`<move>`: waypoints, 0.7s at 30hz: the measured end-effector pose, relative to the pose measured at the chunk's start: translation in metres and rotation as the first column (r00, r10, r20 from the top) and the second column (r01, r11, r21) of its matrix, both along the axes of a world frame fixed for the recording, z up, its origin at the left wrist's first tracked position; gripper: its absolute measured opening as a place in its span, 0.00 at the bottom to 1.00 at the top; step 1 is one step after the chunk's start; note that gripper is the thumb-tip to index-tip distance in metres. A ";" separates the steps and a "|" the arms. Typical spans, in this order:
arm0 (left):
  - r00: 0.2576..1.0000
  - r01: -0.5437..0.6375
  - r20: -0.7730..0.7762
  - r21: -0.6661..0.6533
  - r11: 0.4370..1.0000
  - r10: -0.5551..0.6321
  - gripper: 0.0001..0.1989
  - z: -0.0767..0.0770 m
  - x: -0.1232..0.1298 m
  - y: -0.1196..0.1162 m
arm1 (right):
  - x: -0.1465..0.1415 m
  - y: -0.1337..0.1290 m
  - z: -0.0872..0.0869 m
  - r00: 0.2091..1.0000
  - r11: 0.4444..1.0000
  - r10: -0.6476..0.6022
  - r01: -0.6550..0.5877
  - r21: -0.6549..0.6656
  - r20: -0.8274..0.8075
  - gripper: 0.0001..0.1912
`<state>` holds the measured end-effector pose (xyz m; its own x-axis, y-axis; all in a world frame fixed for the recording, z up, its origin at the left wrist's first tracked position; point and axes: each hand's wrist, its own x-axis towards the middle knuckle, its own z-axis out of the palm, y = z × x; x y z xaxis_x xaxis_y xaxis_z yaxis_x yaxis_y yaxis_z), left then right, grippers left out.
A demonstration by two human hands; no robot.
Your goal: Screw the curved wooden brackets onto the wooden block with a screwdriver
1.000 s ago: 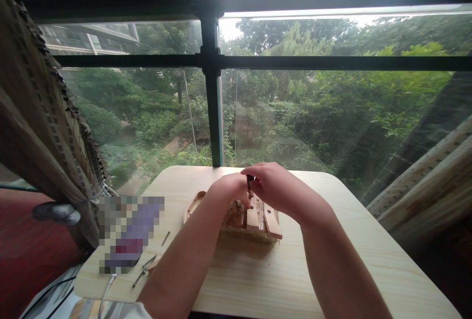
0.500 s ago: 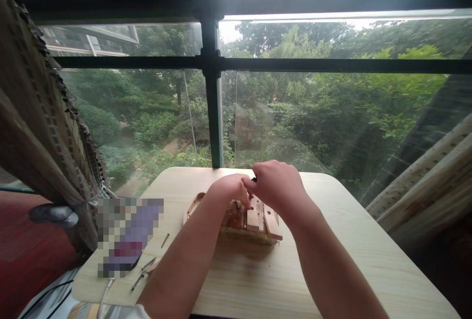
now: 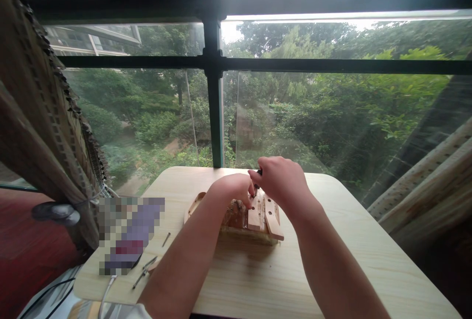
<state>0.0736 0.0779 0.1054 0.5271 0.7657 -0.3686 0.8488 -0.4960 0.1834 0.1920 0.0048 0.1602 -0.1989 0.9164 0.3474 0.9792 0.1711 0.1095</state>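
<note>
A wooden assembly (image 3: 236,221) with pale strips and dark holes stands on the table, partly covered by my left forearm. My right hand (image 3: 282,176) is closed round a dark-handled tool (image 3: 259,172), whose thin shaft points down at the back of a pale wooden strip (image 3: 254,217). Bent over the assembly, my left hand (image 3: 238,188) has its fingertips at that strip, close to the shaft; whatever they pinch is too small to make out. A second pale strip (image 3: 273,223) with holes lies to the right, slightly angled.
On the pale table (image 3: 332,240), a loose screw (image 3: 166,239) and several metal pieces (image 3: 143,274) lie left of my left forearm. A pixelated object (image 3: 129,235) with a white cable (image 3: 106,295) is at the left edge. The window (image 3: 216,112) rises behind the table.
My right hand has risen slightly and moved right, showing more of the tool's handle and shaft. My left hand stays nearly in place. The view has shifted slightly.
</note>
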 end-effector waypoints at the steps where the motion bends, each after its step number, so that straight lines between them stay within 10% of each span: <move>1: 1.000 0.001 -0.013 -0.001 1.000 -0.001 0.28 0.000 0.000 0.000 | 0.000 0.002 -0.002 1.000 1.000 0.005 -0.005 0.011 -0.006 0.15; 21: 0.999 0.011 0.041 -0.004 1.000 -0.011 0.29 -0.008 -0.006 0.009 | 0.010 0.019 -0.006 0.994 1.000 -0.002 0.004 0.016 -0.106 0.18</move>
